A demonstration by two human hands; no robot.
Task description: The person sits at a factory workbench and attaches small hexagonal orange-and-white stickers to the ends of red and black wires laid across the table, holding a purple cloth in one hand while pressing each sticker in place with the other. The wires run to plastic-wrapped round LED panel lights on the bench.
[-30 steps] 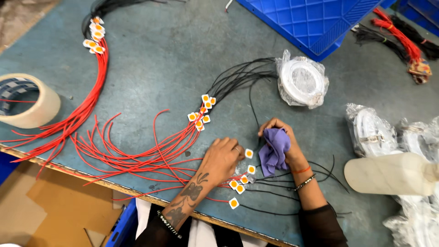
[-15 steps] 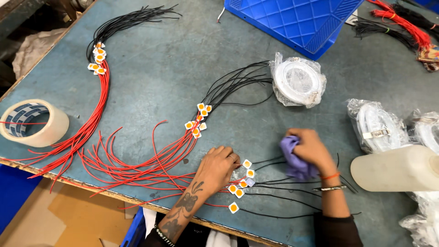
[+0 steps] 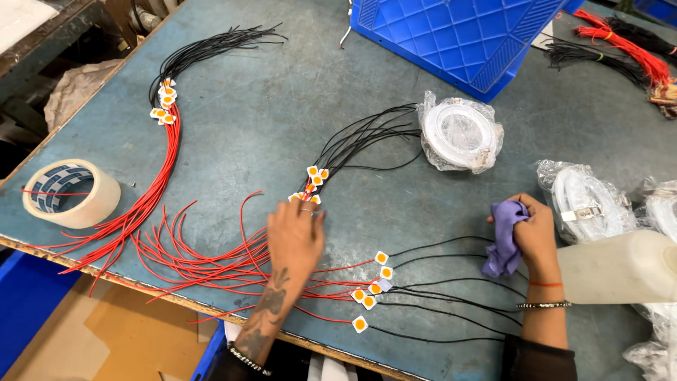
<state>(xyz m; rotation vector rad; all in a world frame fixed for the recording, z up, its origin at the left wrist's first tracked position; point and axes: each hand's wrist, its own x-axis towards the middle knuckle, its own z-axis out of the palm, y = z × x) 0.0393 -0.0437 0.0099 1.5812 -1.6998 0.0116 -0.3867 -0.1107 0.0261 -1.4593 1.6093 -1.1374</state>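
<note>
Nearby, tape roll (image 3: 70,192) and blue crate (image 3: 458,35) flank hands.

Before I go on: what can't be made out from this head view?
- Left hand: its fingers cover the small square parts beneath; contact unclear.
- Purple cloth: partly hidden inside the right hand.
- White container: cut off by the right edge.
- Blue crate: cut off at the top; contents unseen.
- Bagged white ring: blurred by plastic.

We laid our left hand (image 3: 295,236) flat on the red wires (image 3: 204,257) near the small white and orange squares (image 3: 312,178). Our right hand (image 3: 534,227) squeezed a purple cloth (image 3: 505,240) beside a white plastic jug (image 3: 620,267)
</note>
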